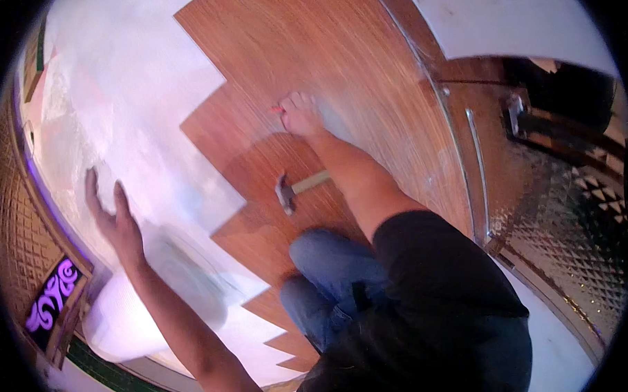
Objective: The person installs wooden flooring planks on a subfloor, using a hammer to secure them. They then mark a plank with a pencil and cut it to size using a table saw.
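My left hand (116,220) is raised with its fingers apart, holding nothing. Below it lies a white sheet underlay (145,126). Farther ahead and to the right, my right hand (301,113) is closed low over the brown wood-look floor planks (302,44). A small red thing (276,109) sticks out of its fingers; its kind cannot be made out. Between my right forearm and my knees a claw hammer (300,189) with a light handle rests on the planks, the handle's end hidden behind the forearm.
The laid planks end in a stepped edge along the underlay. A thick white roll (159,305) stands under my left forearm. Dark ornate furniture (556,187) borders the floor on the right. At the far left is a patterned panel (10,206) with a purple-lit inset.
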`<state>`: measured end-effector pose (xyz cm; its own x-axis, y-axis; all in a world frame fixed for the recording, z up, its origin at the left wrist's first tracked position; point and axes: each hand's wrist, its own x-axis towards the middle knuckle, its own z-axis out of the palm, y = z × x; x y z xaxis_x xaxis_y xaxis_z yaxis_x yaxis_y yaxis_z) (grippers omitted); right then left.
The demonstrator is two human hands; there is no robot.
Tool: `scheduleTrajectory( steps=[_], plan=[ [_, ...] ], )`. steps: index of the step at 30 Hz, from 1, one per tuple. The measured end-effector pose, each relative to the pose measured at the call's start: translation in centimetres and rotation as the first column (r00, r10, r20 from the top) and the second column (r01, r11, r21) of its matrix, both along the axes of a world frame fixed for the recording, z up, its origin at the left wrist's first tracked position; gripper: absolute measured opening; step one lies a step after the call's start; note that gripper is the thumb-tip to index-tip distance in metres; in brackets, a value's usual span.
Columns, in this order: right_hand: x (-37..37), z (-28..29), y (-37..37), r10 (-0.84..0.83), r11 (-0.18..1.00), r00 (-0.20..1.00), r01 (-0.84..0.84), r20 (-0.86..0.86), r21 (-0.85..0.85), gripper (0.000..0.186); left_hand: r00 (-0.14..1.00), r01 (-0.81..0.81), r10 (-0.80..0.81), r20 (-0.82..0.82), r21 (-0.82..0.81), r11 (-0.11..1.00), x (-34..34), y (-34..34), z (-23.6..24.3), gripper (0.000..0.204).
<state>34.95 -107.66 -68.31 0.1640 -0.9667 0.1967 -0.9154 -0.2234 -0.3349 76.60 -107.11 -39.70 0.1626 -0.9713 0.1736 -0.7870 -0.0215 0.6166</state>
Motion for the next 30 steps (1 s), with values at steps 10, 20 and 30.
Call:
scheduleTrajectory(
  steps=[10,20,30],
  plan=[
    [-3.3,7.3,11.2,0.078,0.931,0.918,-0.206,0.388,0.301,0.029,0.938,0.332,-0.240,0.250,-0.444,0.832,-19.7,24.1,36.2,0.066],
    [-19.4,10.8,33.3,0.201,0.640,0.973,-0.219,0.114,0.736,0.064,0.941,0.243,-0.045,0.334,-0.581,0.777,-23.1,46.0,45.1,0.062],
    [-19.5,21.9,38.8,0.666,0.591,0.743,-0.577,0.062,0.564,0.050,0.823,0.022,0.355,0.444,-0.649,0.761,-36.6,79.3,53.2,0.057]
  ],
)
